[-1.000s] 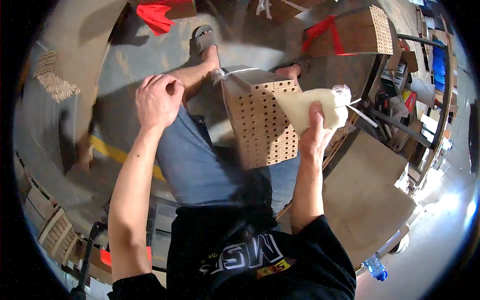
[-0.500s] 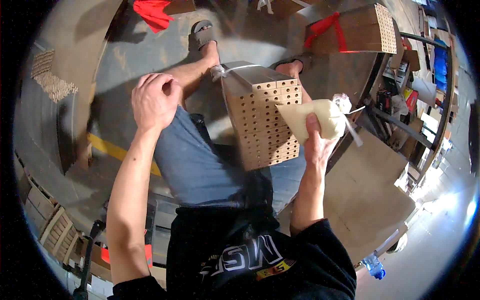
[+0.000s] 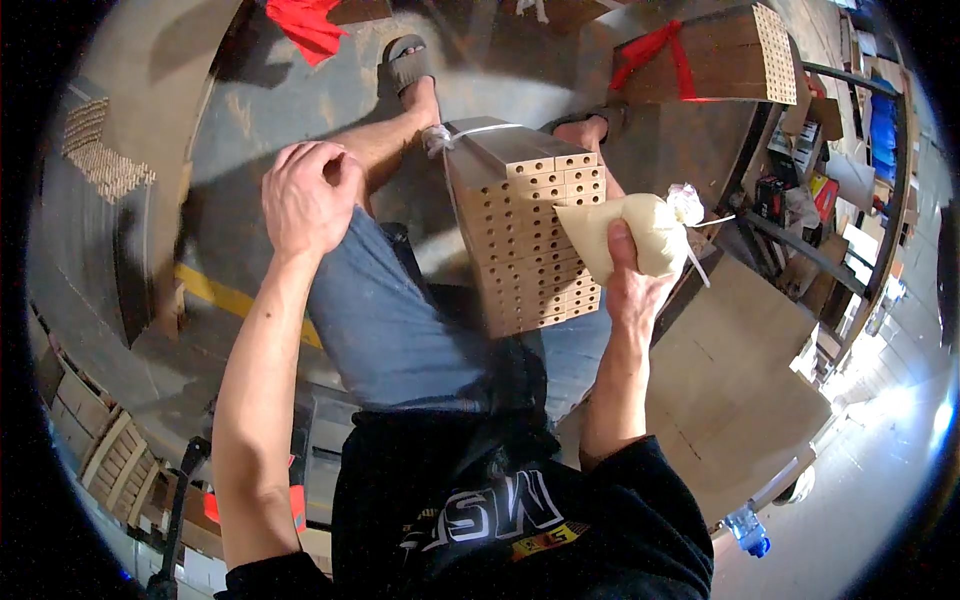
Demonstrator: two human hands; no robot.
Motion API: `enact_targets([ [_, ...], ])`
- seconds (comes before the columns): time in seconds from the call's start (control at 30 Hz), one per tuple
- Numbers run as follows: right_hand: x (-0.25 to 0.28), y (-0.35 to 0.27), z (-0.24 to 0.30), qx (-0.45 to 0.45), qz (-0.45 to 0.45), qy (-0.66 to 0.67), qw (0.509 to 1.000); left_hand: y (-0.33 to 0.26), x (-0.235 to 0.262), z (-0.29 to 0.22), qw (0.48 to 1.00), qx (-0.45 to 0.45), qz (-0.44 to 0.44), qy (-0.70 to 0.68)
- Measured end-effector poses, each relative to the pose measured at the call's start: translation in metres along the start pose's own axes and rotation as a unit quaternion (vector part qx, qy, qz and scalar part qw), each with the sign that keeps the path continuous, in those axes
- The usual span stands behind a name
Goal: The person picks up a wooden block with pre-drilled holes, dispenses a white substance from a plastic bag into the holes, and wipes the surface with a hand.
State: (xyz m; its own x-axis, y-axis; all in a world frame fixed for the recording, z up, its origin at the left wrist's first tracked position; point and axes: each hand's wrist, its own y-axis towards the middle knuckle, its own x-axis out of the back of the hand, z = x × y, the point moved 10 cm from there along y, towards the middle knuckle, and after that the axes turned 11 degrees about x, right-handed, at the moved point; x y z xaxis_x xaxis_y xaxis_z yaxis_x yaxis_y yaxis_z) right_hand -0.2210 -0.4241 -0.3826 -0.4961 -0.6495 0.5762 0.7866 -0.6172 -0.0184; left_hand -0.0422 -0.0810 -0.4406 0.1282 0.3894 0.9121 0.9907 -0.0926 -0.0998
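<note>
A piping bag (image 3: 655, 232) full of cream-coloured paste is gripped in my right hand (image 3: 637, 290), thumb along its side. Its knotted clear plastic end points right, with a white tie dangling, and its narrow tip reaches left over the holes of a bundle of wooden strips (image 3: 540, 245). Whether the tip sits in a hole or only close to the face, I cannot tell. The stacked bundle stands between my legs, its drilled ends toward me, bound with a white cord (image 3: 485, 133). My left hand (image 3: 312, 200) rests at my left knee with loosely curled fingers and a hollow beside the thumb; nothing shows in it.
Another drilled bundle (image 3: 700, 62) wrapped with red tape lies at the far right. Beside it runs a dark metal rack (image 3: 850, 190) crowded with goods. A brown board (image 3: 735, 370) lies right of my arm. Red cloth (image 3: 305, 28) is at the far left, long stacked boards (image 3: 95, 220) nearer.
The piping bag has tilted slightly and shifted a little right in my right hand, its tip still by the holes. My left hand has barely moved.
</note>
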Motion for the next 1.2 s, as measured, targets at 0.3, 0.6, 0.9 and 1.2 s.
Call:
enact_targets([
  [0.3, -0.003, -0.001, 0.007, 0.083, 0.051, -0.078, 0.992, 0.0, 0.001, 0.002, 1.0, 0.01, -0.007, -0.011],
  [0.6, 0.002, -0.001, 0.022, 0.024, 0.012, 0.094, 0.995, -0.001, 0.002, 0.003, 1.0, 0.01, -0.013, -0.005],
  [0.9, -0.019, 0.001, 0.016, 0.057, 0.056, 0.011, 0.997, -0.001, 0.0, 0.005, 1.0, 0.018, -0.011, -0.011],
  [1.2, -0.021, -0.005, 0.012, 0.047, 0.028, 0.022, 0.998, -0.001, 0.0, 0.006, 1.0, 0.021, -0.007, -0.007],
])
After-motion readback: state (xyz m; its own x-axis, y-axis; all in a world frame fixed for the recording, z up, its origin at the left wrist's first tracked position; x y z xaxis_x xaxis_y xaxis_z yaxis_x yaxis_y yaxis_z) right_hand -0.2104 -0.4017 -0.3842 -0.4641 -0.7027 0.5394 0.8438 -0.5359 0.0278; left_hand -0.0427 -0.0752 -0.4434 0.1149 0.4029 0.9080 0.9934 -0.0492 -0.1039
